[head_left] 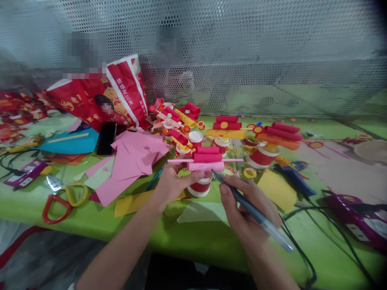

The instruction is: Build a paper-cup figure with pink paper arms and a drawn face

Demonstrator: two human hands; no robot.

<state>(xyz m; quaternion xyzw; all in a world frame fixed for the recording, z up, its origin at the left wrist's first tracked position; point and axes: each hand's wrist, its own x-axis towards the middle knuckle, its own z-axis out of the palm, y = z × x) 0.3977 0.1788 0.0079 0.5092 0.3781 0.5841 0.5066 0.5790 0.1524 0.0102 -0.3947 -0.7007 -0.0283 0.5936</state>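
left hand [173, 182], partly hidden, pinches the pink paper roll [208, 166]; right hand [240, 219] pinches a pen [253, 210], its tip contact unclear.

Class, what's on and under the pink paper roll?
Red paper rolls are on top; a red-and-white cup shows below. The left hand hides part of the cup's top.

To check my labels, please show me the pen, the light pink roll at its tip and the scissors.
Pen [254, 211], head view: middle of the barrel.
Light pink roll [207, 166], head view: front side.
Scissors [55, 184], head view: metal blades.
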